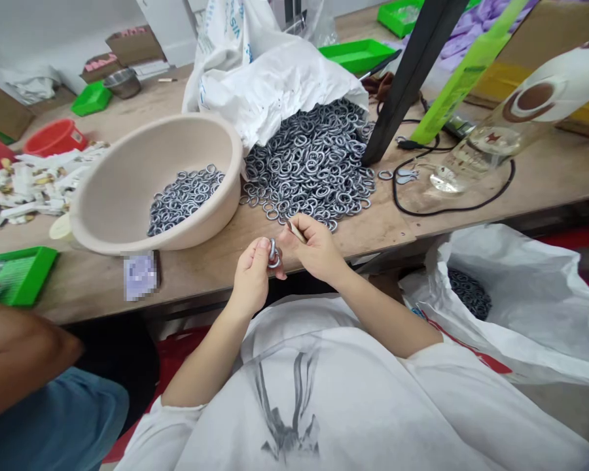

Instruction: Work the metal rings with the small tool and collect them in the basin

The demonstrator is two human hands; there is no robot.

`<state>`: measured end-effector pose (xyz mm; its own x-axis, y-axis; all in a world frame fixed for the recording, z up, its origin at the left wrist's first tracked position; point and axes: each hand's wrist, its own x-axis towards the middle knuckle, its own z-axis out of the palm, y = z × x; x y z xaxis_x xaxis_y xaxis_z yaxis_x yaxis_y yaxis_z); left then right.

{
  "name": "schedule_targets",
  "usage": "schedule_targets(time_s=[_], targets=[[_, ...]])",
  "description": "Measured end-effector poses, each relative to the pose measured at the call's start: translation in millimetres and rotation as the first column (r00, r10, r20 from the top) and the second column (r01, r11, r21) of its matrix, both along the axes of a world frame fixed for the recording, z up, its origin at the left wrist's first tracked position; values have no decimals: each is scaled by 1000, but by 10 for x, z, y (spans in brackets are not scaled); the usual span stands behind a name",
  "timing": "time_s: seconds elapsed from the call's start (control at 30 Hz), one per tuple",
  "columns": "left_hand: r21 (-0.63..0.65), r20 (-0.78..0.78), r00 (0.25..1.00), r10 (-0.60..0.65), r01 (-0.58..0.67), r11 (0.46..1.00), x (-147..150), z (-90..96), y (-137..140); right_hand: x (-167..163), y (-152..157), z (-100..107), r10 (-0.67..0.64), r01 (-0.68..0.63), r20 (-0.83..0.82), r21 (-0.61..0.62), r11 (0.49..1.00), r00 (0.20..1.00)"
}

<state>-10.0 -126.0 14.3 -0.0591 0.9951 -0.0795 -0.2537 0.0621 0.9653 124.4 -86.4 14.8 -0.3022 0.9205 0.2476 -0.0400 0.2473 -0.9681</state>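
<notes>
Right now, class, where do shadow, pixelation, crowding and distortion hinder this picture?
In the head view, shade lies beneath the brown wooden table; in the head view, pixel blocks mask the small purple item; in the head view, round grey metal rings blend toward the heap's back; in the head view, distortion seems to stretch the clear white-topped bottle.

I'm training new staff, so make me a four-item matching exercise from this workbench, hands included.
Things:
1. Left hand
2. Right hand
3. Large basin
4. Clear bottle

Places or states:
A. To the right of the black post in the picture
B. Pinching metal rings
C. Beige, with loose rings inside
D. Gripping a slim pale object

Pairs: 1-B, 2-D, 3-C, 4-A
</notes>
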Motion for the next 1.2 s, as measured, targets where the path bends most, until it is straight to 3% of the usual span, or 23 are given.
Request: schedule_targets(time_s=[0.1, 0.17, 0.4, 0.6, 0.7, 0.8, 0.93, 1.0, 1.2], targets=[[-56, 73, 996, 55, -51, 997, 23, 51, 1, 62, -80, 26, -82, -9, 287, 299, 954, 954], [-60, 103, 990, 92, -86, 994, 34, 78, -1, 72, -139, 30, -142, -48, 405, 423, 905, 903], [-43, 97, 990, 106, -102, 994, 38, 92, -15, 48, -196, 33, -267, -65, 524, 531, 845, 809], [-79, 29, 999, 17, -15, 997, 8, 93, -5, 56, -143, -7, -168, -62, 470, 434, 899, 866], [-63, 52, 996, -78, 81, 995, 16, 120, -52, 123, 19, -65, -237, 116, 401, 304, 946, 885], [-66, 90, 986, -139, 145, 987, 22, 123, -74, 166, 111, -74, -320, 272, 303, 190, 943, 898], [-71, 133, 991, 20, -11, 997, -8, 72, 2, 54, -37, -31, -119, 96, 192, 126, 987, 974], [-68, 154, 985, 80, -70, 995, -30, 41, 38, -30, -120, -35, -86, 68, 171, 105, 992, 982], [-84, 190, 979, 69, -54, 995, -75, -3, 35, -124, -96, -142, -44, 45, 32, -40, 998, 999]])
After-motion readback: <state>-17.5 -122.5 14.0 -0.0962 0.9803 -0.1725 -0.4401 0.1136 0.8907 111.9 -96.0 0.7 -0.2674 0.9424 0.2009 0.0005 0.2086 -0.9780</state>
